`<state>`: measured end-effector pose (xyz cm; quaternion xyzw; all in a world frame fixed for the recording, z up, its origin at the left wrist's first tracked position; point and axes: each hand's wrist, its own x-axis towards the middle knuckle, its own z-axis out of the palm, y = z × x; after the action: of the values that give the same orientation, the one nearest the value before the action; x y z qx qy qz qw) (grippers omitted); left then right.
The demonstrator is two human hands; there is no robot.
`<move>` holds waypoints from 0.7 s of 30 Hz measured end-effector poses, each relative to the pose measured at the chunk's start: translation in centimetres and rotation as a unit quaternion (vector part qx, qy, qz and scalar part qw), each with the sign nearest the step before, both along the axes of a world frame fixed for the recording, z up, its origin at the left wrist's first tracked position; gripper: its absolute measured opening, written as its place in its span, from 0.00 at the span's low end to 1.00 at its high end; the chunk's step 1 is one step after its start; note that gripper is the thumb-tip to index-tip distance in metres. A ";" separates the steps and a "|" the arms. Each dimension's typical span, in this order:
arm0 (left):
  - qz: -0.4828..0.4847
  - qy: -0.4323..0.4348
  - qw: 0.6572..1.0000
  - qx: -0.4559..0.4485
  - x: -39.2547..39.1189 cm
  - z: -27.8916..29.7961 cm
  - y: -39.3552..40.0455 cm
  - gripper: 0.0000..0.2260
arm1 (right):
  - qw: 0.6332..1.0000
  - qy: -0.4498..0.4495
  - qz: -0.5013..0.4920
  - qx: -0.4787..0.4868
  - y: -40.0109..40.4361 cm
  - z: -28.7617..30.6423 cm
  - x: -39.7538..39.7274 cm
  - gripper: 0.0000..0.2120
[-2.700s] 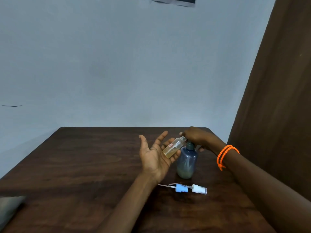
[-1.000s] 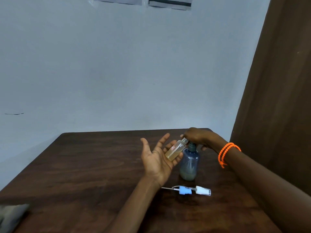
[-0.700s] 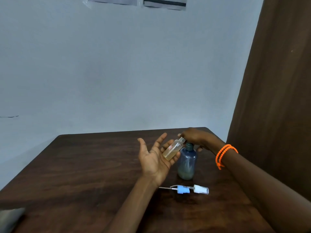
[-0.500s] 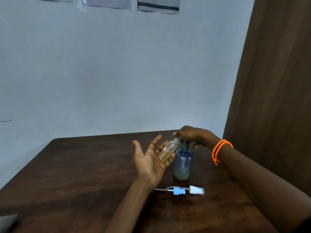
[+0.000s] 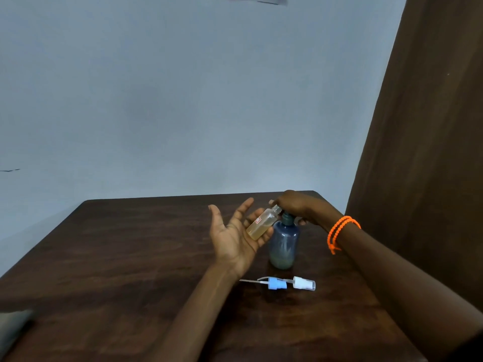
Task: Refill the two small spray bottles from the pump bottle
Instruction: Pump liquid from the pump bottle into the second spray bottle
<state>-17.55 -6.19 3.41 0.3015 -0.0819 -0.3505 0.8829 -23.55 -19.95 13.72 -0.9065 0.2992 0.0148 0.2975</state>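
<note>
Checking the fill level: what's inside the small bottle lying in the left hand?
The small bottle holds yellowish liquid in its lower part. Its open neck reaches under the right hand, which covers the pump head, so any flow is hidden.

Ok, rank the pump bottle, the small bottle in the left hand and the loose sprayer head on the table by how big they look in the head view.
1. pump bottle, biggest, though its top is covered.
2. small bottle and sprayer head: similar length, the sprayer head thinner and nearer the camera, so unranked.
</note>
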 end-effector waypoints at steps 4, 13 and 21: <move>-0.004 -0.001 1.000 -0.004 -0.2 -0.1 0.1 0.45 | 1.000 0.009 0.005 -0.016 0.2 0.9 -0.2 0.13; -0.005 0.001 1.000 -0.008 0.0 0.0 0.0 0.45 | 1.000 0.009 -0.012 0.002 0.0 0.3 0.2 0.14; -0.004 0.005 1.000 -0.010 0.3 0.0 0.0 0.45 | 1.000 0.003 0.004 -0.011 0.4 0.5 0.0 0.12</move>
<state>-17.26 -6.19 3.44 0.2900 -0.0820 -0.3546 0.8851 -23.58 -19.50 14.19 -0.9107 0.2970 0.0152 0.2868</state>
